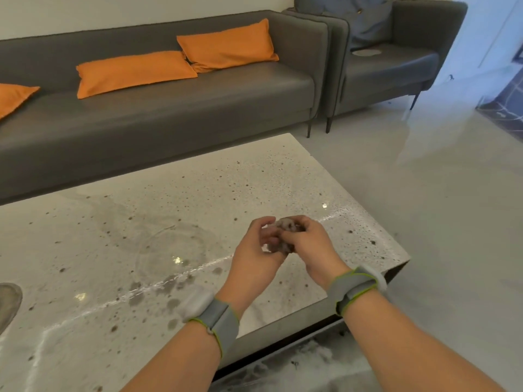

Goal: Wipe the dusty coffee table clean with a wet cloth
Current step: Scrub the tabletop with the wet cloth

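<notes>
Above the speckled tabletop (158, 210), near its right edge, the left hand (256, 254) and right hand (310, 244) together squeeze a bunched grey cloth (284, 236).

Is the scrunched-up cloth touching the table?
Apart. The head view shows both hands holding the cloth bunched between them, raised above the table.

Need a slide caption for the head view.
Both hands, left hand and right hand, bunch a small grey cloth above the speckled stone coffee table.
</notes>
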Motion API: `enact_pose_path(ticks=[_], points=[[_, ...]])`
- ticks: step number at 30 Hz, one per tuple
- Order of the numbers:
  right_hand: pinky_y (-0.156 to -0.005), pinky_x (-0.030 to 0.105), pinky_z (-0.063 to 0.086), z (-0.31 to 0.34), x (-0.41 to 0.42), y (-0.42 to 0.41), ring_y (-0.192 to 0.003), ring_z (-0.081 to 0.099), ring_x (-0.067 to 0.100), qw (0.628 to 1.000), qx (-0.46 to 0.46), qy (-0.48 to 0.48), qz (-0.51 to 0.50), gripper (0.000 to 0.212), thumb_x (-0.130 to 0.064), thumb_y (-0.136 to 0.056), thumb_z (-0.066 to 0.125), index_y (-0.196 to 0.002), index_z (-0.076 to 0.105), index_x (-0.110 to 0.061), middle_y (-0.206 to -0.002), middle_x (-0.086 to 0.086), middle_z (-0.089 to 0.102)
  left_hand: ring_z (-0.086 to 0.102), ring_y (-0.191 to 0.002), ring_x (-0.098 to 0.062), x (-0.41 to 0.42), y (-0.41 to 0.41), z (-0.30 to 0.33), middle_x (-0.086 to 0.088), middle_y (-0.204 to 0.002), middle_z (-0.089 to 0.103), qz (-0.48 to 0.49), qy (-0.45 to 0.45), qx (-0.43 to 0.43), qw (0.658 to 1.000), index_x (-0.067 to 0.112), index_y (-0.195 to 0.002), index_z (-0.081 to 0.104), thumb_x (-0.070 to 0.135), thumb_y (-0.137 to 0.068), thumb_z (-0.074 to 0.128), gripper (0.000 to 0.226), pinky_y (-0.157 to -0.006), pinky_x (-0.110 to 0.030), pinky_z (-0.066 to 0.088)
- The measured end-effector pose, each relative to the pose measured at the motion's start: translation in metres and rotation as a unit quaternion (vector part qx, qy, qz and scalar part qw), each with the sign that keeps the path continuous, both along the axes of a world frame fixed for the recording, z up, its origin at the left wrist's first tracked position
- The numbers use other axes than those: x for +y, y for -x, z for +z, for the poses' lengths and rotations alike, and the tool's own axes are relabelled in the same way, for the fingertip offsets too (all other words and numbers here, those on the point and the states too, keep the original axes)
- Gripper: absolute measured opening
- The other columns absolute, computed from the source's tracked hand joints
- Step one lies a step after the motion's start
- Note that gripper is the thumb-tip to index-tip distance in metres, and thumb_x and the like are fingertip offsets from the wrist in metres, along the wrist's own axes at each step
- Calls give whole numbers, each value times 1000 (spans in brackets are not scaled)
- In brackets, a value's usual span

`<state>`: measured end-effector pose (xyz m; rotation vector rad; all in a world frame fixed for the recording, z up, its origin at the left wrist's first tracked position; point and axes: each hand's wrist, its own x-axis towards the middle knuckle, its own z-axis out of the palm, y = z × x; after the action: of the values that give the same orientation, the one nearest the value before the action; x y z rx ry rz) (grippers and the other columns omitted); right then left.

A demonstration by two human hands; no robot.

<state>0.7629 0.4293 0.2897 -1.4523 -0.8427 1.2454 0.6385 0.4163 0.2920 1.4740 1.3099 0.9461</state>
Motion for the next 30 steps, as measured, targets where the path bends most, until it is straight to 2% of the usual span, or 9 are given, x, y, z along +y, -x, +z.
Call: enact_pose_path(ticks=[3, 5, 7, 12, 14, 20, 26, 28, 30], points=[[-56, 24, 54, 5, 1, -42, -76, 68, 17, 992, -122, -25, 23, 26, 6, -80, 64, -95, 68, -14, -93, 6, 67, 57, -102, -2, 0, 1, -10, 15, -109, 62, -24, -30, 89, 995, 33, -110, 58, 4, -82, 59, 41, -83, -27, 52], [-48, 24, 55, 5, -4, -79, -68, 68, 15, 980, -199, -22, 16, 25, 3, -78, 66, -92, 70, -18, -96, 10, 65, 53, -112, -7, 0, 1, -23, 9, -118, 59, -47, -56, 180, 981, 29, -115, 61, 6, -86, 55, 37, -93, -22, 43], [-51, 34, 59, 2, -16, -120, -69, 69, 20, 968, -252, 2, -23, 26, 0, -75, 68, -89, 69, -22, -96, 12, 67, 46, -120, -13, -3, -4, -35, 4, -125, 57, -77, -91, 257, 959, 24, -121, 61, 10, -89, 54, 36, -99, -19, 35], [-75, 46, 58, -12, -46, -200, -87, 66, 33, 914, -373, 55, -149, 31, -13, -69, 71, -99, 66, -18, -99, 11, 67, 34, -134, -23, -6, -19, -62, 2, -144, 45, -97, -148, 411, 894, 32, -135, 52, 33, -93, 52, 42, -112, -39, 28], [-80, 39, 54, -21, -51, -213, -91, 64, 35, 887, -429, 70, -152, 30, -15, -72, 70, -102, 66, -13, -101, 15, 65, 25, -140, -24, -8, -19, -72, 5, -151, 34, -107, -140, 462, 869, 39, -139, 44, 45, -93, 47, 47, -114, -45, 21], [-84, 29, 42, -44, -55, -197, -101, 59, 32, 859, -497, 71, -100, 31, -20, -84, 66, -113, 66, -10, -114, 15, 58, 27, -140, -24, -8, -5, -86, 5, -153, 33, -129, -153, 510, 837, 46, -142, 36, 58, -90, 36, 53, -110, -46, 27], [-97, 32, 42, -51, -65, -167, -112, 55, 23, 874, -485, 6, 40, 33, -19, -87, 65, -120, 66, -14, -120, 6, 60, 30, -140, -25, -15, -8, -89, 4, -151, 38, -104, -161, 495, 847, 45, -140, 41, 59, -85, 32, 57, -111, -49, 24], [-91, 27, 47, -47, -63, -167, -106, 58, 22, 880, -468, 6, 77, 32, -18, -85, 68, -117, 67, -14, -116, 6, 61, 29, -141, -24, -14, -6, -90, 5, -152, 36, -104, -160, 494, 848, 46, -140, 40, 60, -86, 31, 57, -112, -48, 23], [-69, 12, 48, -41, -60, -173, -87, 62, 18, 892, -445, 3, 83, 28, -12, -81, 70, -109, 69, -15, -108, 6, 62, 26, -142, -23, -11, -5, -91, 6, -153, 33, -110, -154, 495, 848, 47, -142, 36, 60, -89, 33, 54, -114, -48, 21]])
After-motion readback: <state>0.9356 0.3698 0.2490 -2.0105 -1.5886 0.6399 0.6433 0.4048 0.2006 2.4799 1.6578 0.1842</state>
